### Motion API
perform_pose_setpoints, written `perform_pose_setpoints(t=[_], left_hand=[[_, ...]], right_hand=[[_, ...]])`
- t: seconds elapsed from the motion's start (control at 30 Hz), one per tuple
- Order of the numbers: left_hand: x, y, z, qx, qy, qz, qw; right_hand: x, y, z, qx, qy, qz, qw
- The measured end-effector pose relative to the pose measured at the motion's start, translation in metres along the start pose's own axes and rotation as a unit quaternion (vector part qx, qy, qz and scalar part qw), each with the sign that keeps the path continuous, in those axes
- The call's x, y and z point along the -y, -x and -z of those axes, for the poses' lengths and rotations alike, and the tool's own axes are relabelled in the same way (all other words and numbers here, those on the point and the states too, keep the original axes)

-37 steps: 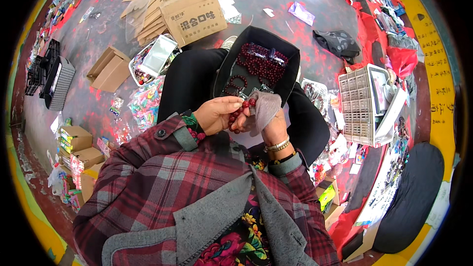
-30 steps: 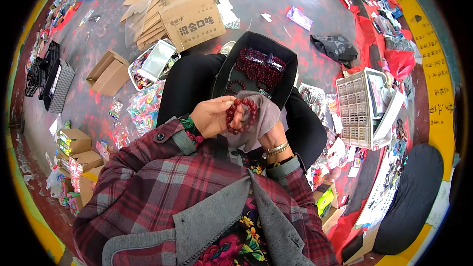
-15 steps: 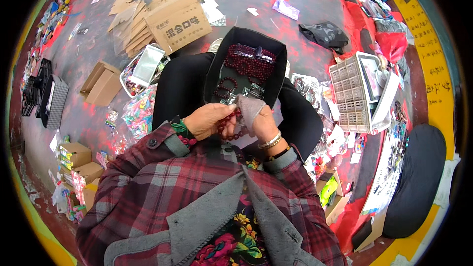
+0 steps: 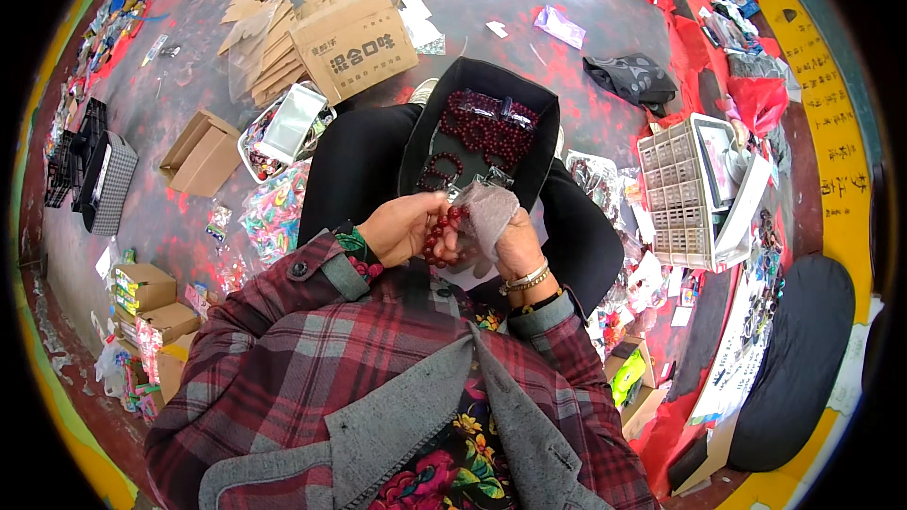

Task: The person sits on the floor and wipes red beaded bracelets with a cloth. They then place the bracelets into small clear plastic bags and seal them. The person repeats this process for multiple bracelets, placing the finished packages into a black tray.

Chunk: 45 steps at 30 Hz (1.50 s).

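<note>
hands at work over a box, seen from beside the seated person; twelve o'clock lies straight ahead of the hands. the left hand (image 4: pixel 402 229) is closed in a pinch on a dark red beaded bracelet (image 4: pixel 439 241), which hangs between the two hands, just short of the box. the right hand (image 4: pixel 518 246) grips a greyish cloth (image 4: pixel 489 212), bunched over its fingers and against the upper right of the beads; fingertips show by the loop, though i cannot tell whose they are. pale bangles (image 4: pixel 525 279) ring the right wrist.

at twelve, between the dark-trousered legs, stands a black open box (image 4: pixel 540 123). in its far part lie massed red bead strands (image 4: pixel 491 123), partly under clear wrapping; nearer, toward its left, lie loose bracelets (image 4: pixel 442 170).

farther out: a purple packet (image 4: pixel 559 26) at one; a dark bag (image 4: pixel 631 80) toward two; a pale slatted crate (image 4: pixel 671 194), tipped on its side, at three; a black oval cushion (image 4: pixel 794 364) near four; colourful packets (image 4: pixel 274 212) at nine; a white tub (image 4: pixel 288 123) at ten; and a large carton (image 4: pixel 354 47) at eleven, beside flattened cardboard (image 4: pixel 279 52).
</note>
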State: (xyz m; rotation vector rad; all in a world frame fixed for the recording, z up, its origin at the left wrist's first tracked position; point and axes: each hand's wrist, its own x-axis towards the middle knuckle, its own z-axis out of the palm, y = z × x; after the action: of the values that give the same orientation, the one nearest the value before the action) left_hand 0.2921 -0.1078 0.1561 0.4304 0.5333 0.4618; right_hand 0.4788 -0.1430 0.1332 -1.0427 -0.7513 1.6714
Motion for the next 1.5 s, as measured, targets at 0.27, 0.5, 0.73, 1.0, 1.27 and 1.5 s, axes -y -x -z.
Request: perform_pose_setpoints(t=[0.27, 0.5, 0.73, 1.0, 1.27, 1.5], left_hand=[[0.005, -0.002, 0.004, 0.008, -0.035, -0.023, 0.999], [0.002, -0.002, 0.001, -0.021, -0.041, -0.028, 0.999], [0.005, 0.0, -0.003, 0.021, -0.149, 0.041, 0.988], [0.004, -0.002, 0.008, 0.068, 0.048, -0.008, 0.997], [0.007, -0.002, 0.005, 0.009, -0.018, 0.03, 0.999], [0.011, -0.005, 0.01, 0.023, 0.034, -0.014, 0.999]], right_hand=[[0.0, -0.002, -0.003, -0.039, -0.09, -0.036, 0.995], [0.006, 0.004, -0.009, -0.005, 0.052, -0.011, 0.999], [-0.004, -0.002, -0.005, 0.001, 0.066, -0.011, 0.998], [0.002, 0.003, -0.012, -0.004, -0.086, -0.038, 0.996], [0.006, 0.004, -0.018, 0.074, -0.013, 0.025, 0.997], [0.001, -0.003, -0.014, -0.102, -0.217, -0.099, 0.966]])
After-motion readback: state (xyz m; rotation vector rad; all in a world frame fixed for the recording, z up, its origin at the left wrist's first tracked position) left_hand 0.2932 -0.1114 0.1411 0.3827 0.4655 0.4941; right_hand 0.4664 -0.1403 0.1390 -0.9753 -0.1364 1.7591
